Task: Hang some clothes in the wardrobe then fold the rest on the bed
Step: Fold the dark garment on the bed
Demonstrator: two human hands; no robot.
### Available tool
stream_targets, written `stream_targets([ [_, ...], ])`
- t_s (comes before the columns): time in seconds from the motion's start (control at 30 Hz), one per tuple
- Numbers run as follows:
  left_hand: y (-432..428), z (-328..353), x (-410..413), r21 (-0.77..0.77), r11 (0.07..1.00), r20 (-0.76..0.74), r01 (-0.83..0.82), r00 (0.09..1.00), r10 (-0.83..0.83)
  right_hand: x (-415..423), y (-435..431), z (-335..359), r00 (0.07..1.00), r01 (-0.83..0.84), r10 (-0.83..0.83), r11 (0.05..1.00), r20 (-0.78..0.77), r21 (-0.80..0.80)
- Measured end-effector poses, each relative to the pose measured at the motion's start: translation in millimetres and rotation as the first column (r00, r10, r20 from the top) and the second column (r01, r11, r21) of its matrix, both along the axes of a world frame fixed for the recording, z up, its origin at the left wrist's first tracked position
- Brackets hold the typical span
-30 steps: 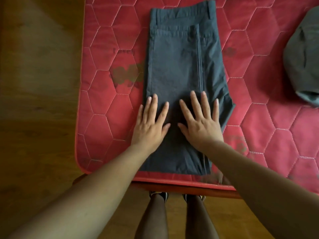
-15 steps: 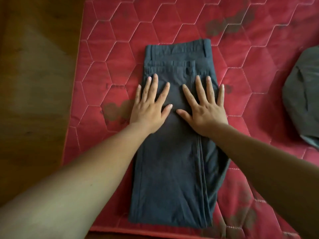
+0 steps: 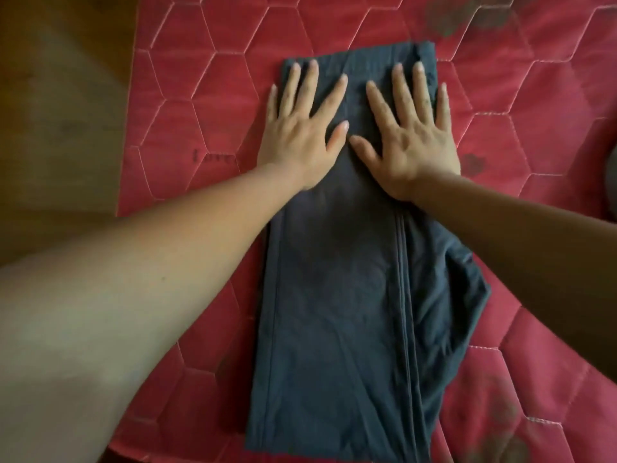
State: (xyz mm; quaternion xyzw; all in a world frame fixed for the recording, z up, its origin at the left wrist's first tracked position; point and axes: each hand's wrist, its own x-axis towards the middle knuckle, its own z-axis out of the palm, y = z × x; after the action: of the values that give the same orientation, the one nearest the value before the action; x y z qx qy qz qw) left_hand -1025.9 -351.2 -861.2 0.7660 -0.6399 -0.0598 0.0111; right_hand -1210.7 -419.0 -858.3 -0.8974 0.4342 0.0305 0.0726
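**Q:** Which surface fills most of the view?
**A:** A bed (image 3: 200,78), seen from above and covered in red quilted fabric. Pale stitching (image 3: 206,38) divides the cover into hexagonal cells.

**Q:** What marks does the fabric carry?
**A:** Dark mottled patches (image 3: 467,15) lie at the upper right, and similar ones at the lower right. Small dark lettering (image 3: 213,157) sits left of centre, too blurred to read with certainty.

**Q:** What lies beyond the bed?
**A:** A brown wooden floor (image 3: 60,128) runs along the left side, meeting the bed's piped edge (image 3: 128,128). A paler band of light crosses the boards diagonally, and the upper left corner is darker. Illumination overall is soft and dim.
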Motion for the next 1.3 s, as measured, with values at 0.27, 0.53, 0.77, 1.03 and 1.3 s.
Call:
stream_targets([
  [0.27,83.8,45.5,-57.2,0.005,1.000,-0.007,0.023,1.000,-0.023,-38.4,73.7,44.8,0.991,0.116,-0.120,0.992,0.066,0.054],
  [0.53,228.3,21.6,-114.2,0.205,0.966,0.024,0.156,0.986,-0.164,-139.0,220.8,22.3,0.996,0.084,-0.076,0.983,-0.056,0.162],
  [0.77,226.8,22.9,-115.8,0.226,0.962,0.066,0.154,0.983,-0.172,-132.4,222.0,59.5,0.270,0.668,-0.930,0.367,0.248,0.648],
  [1.03,224.8,26.1,-117.1,0.242,0.959,0.038,0.146,0.986,-0.159,-131.0,200.8,89.7,0.424,0.708,-0.887,0.450,0.181,0.545],
  [1.3,225.8,24.3,-117.4,0.210,0.967,0.039,0.148,0.986,-0.160,-119.2,183.4,81.6,-0.183,0.207,-0.982,-0.077,-0.038,0.975],
])
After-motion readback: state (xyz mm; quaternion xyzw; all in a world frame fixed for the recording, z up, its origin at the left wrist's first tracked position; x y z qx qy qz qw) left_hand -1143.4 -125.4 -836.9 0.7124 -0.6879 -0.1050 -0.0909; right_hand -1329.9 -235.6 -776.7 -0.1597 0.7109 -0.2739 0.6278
